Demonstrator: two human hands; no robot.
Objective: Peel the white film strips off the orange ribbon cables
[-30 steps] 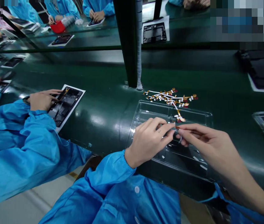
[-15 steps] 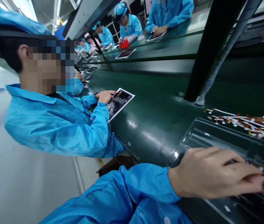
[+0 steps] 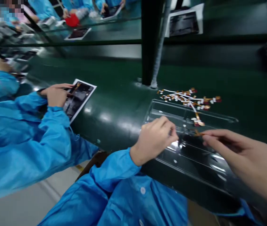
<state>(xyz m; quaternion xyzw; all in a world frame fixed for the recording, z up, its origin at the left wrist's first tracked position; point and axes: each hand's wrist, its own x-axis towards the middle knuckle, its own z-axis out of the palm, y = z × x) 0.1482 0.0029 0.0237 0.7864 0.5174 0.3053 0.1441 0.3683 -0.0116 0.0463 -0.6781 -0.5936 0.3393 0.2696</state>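
My left hand [image 3: 155, 138] hovers over the near left part of a clear plastic tray [image 3: 218, 117] on the green belt, its fingers curled and pinched together; what they hold is too small to make out. My right hand [image 3: 237, 157] is over the tray's right side, thumb and forefinger pinched on a small orange flex cable [image 3: 197, 133]. A loose heap of orange-and-white flex cables [image 3: 187, 98] lies just beyond the tray.
A dark post [image 3: 149, 44] stands behind the heap. To my left a person in a blue coat has a hand [image 3: 56, 93] on an opened tablet on a white sheet [image 3: 79, 95]. More tablets and workers line the far belt.
The view swung left toward the neighbouring person and has come back over the tray. My two hands, joined at the fingertips a second ago, are now a little apart.
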